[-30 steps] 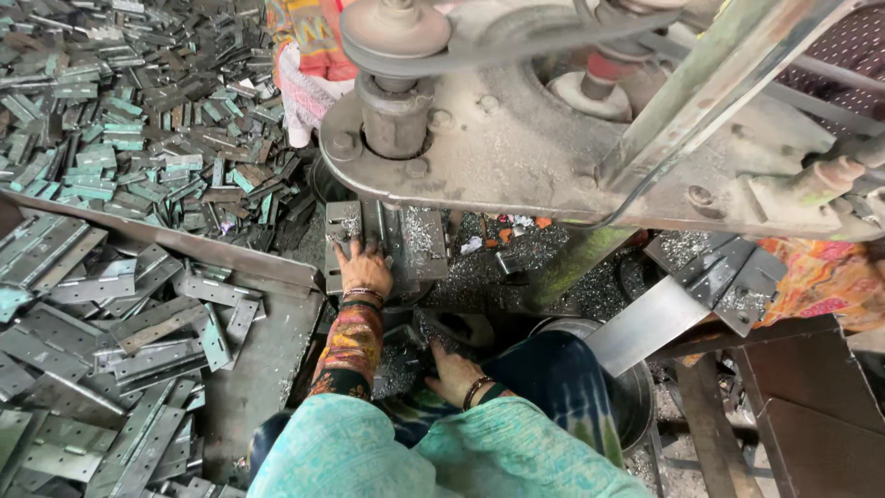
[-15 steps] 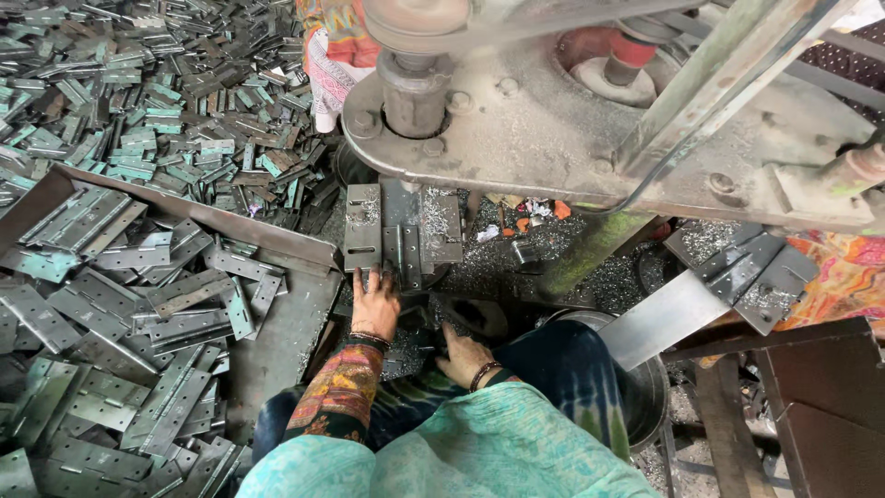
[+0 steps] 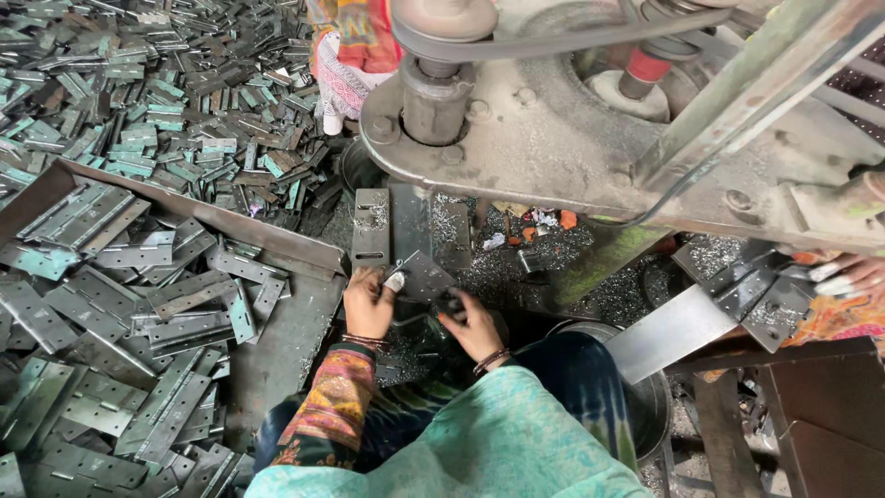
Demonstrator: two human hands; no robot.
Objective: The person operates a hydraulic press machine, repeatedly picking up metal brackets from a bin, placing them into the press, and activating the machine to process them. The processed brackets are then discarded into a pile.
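The left hand [image 3: 367,302] pinches a flat grey metal hinge plate [image 3: 419,275] at the grey press bed [image 3: 410,221], while the right hand [image 3: 473,323] curls shut on a small dark part [image 3: 449,302]; judged step: positioning, requiring accurate seating under the tool.

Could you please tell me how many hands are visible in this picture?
3: left hand and right hand on the hinge plate; a co-worker's hand at the right edge. Others may be hidden.

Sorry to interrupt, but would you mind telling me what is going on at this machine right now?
A person crouches at a belt-driven press. The left hand grips a flat metal hinge plate at the press bed, while the right hand rests on a dark part beside it. A tray of finished hinges lies to the left, with heaps more beyond.
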